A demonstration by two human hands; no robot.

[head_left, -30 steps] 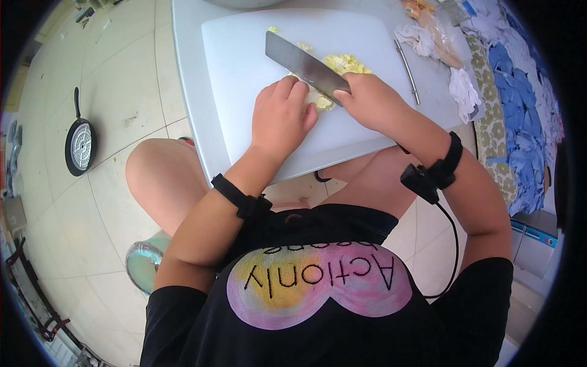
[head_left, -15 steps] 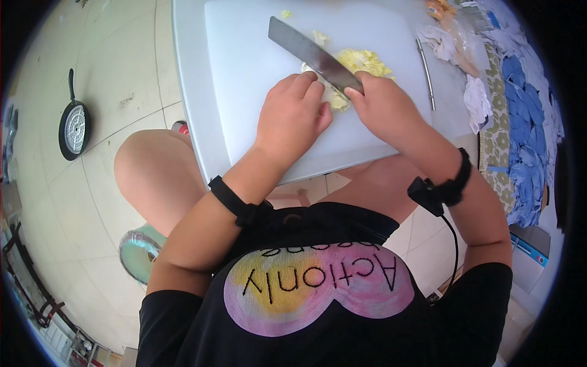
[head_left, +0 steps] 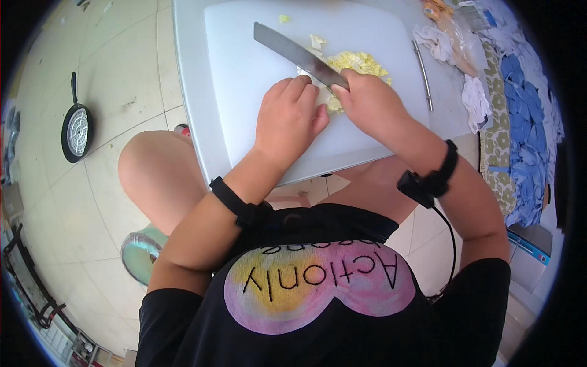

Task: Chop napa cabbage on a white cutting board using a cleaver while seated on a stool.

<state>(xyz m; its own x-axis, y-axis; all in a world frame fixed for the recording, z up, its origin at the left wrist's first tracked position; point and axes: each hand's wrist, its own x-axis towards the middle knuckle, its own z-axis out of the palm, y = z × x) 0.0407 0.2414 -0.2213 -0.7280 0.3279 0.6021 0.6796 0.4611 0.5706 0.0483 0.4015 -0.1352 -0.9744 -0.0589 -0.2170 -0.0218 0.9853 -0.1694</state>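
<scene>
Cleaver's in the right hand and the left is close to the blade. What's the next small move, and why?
Probably draw the left hand back slightly before cutting: its curled fingers sit close beside the cleaver that the right hand grips. The main heap of chopped yellowish leaves lies across the blade, so shifting that way looks unneeded.

pale floor tiles (head_left: pixel 131 70) with thin dark joints lie beside a light grey table (head_left: pixel 194 67).

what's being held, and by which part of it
The right hand holds the cleaver by its handle end. The left hand is curled beside the chopped leaves; whether it grips any cannot be told.
</scene>
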